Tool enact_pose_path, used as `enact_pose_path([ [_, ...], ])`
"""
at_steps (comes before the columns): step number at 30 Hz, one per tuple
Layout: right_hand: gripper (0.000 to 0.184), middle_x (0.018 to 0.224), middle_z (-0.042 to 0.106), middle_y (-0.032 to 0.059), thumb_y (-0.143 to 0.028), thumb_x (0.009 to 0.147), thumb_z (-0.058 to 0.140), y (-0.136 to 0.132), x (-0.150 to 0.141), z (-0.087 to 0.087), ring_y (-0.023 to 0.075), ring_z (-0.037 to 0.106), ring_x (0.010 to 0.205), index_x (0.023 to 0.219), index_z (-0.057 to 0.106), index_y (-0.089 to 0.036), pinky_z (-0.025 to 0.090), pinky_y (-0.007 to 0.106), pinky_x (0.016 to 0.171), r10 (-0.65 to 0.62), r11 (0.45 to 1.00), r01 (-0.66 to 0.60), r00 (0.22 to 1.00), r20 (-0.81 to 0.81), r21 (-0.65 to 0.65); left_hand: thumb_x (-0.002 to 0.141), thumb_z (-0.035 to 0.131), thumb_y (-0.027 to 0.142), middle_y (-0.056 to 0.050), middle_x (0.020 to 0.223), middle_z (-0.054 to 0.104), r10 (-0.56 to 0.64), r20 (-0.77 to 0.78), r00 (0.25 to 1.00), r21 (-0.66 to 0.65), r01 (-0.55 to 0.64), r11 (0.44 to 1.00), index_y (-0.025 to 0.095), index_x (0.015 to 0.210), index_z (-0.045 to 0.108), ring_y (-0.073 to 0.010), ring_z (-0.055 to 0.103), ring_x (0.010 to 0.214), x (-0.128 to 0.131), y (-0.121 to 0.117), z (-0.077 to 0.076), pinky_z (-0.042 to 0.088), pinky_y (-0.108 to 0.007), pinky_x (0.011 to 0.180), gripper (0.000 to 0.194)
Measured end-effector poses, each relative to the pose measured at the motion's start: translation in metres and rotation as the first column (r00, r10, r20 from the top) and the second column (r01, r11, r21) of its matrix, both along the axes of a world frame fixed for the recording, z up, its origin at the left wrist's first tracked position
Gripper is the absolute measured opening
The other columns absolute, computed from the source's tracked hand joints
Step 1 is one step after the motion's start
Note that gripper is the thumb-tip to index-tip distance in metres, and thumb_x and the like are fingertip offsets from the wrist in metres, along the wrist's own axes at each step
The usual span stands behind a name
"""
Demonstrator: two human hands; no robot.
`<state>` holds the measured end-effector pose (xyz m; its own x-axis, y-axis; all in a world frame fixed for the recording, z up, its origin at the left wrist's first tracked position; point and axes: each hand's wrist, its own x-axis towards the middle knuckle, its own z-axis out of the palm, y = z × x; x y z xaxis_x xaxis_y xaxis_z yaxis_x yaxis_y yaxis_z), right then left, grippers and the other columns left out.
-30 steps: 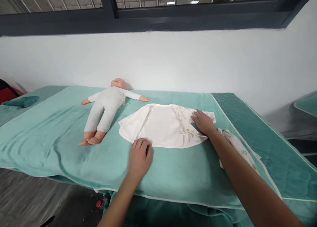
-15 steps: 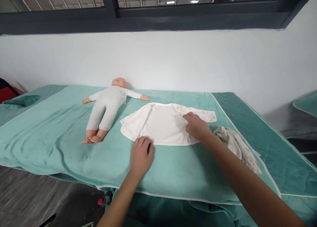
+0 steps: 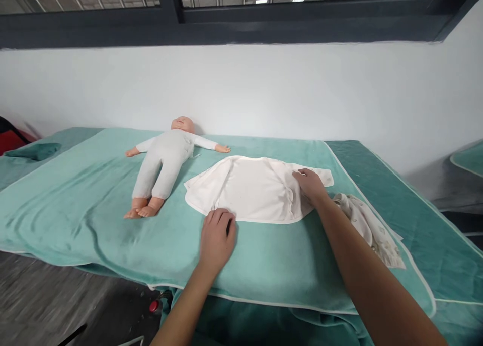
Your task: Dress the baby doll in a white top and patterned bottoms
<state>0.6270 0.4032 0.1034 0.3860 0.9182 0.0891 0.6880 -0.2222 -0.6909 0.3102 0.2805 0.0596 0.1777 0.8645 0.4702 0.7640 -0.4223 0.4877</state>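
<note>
A white long-sleeved baby shirt [image 3: 252,190] lies spread on the green bed cover, its front laid apart so the plain inside shows. At its lower hem rests my left hand [image 3: 218,235], open, with the fingertips lying on the edge of the cloth. My right hand [image 3: 312,186] is closed on the shirt's right front panel, near the small-patterned sleeve [image 3: 325,176]. To the left a baby doll [image 3: 164,157] in pale clothes lies on its back, arms spread, touched by neither hand.
A crumpled patterned cloth [image 3: 370,230] lies beside my right forearm. Green covers [image 3: 94,195] spread over the bed, which stands against a white wall [image 3: 226,94] under a dark window frame [image 3: 241,31]. A red cap [image 3: 154,306] shows below the bed's front edge.
My right hand has moved to the right, drawing the shirt's front panel outward, so its printed outside has turned under and the plain inside shows. My left hand stays at the hem.
</note>
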Motion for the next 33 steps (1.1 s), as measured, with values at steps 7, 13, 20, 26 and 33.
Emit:
enact_pose_path([
  [7,0.027,0.107,0.075,0.0122,-0.035,0.078,0.068,-0.011,0.024,0.011,0.0279,0.069,0.099,0.098,0.073,-0.018,0.051,0.035,0.086,0.100,0.991,-0.090,0.991,0.094,-0.104,0.095,0.051,0.018,-0.006,0.104,0.066,0.002,0.003,1.000,0.002,-0.002,1.000,0.022,0.098,0.062,-0.0234,0.057,0.099,0.000,0.001,0.000,0.046,-0.044,0.096,0.012],
  [13,0.035,0.115,0.074,0.0120,-0.046,0.085,0.064,-0.039,0.042,0.021,0.0309,0.069,0.104,0.109,0.071,-0.020,0.052,0.038,0.087,0.196,0.952,-0.136,0.959,0.205,-0.275,0.095,0.051,0.017,-0.005,0.104,0.067,0.014,-0.003,1.000,0.013,-0.014,1.000,0.022,0.097,0.062,-0.0233,0.058,0.099,0.000,0.001,0.000,0.046,-0.043,0.096,0.012],
  [20,0.042,0.138,0.058,0.0192,-0.037,0.097,0.043,-0.051,0.018,0.018,0.0346,0.058,0.126,0.129,0.060,-0.016,0.048,0.048,0.102,0.221,0.971,-0.237,0.842,0.492,-0.030,0.094,0.051,0.017,-0.006,0.103,0.067,0.008,-0.010,1.000,0.033,-0.007,0.999,0.022,0.096,0.062,-0.0239,0.059,0.099,-0.001,0.002,-0.003,0.047,-0.043,0.094,0.012],
  [26,0.059,0.158,0.042,0.0189,-0.046,0.102,0.031,-0.028,-0.022,-0.013,0.0307,0.035,0.149,0.147,0.045,-0.012,0.030,0.051,0.122,0.422,0.876,-0.482,0.765,0.486,-0.001,0.095,0.049,0.019,-0.007,0.103,0.067,0.006,-0.001,1.000,0.039,-0.006,0.999,0.023,0.097,0.062,-0.0240,0.060,0.098,-0.001,0.001,-0.003,0.048,-0.044,0.094,0.014],
  [33,0.067,0.164,0.030,0.0176,-0.055,0.103,0.024,-0.016,-0.024,-0.023,0.0297,0.023,0.155,0.154,0.036,-0.013,0.021,0.055,0.123,0.480,0.874,-0.451,0.746,0.462,-0.179,0.095,0.049,0.020,-0.006,0.103,0.068,0.012,0.015,1.000,0.038,-0.012,0.999,0.023,0.097,0.062,-0.0240,0.060,0.100,-0.001,0.001,-0.003,0.048,-0.044,0.096,0.013],
])
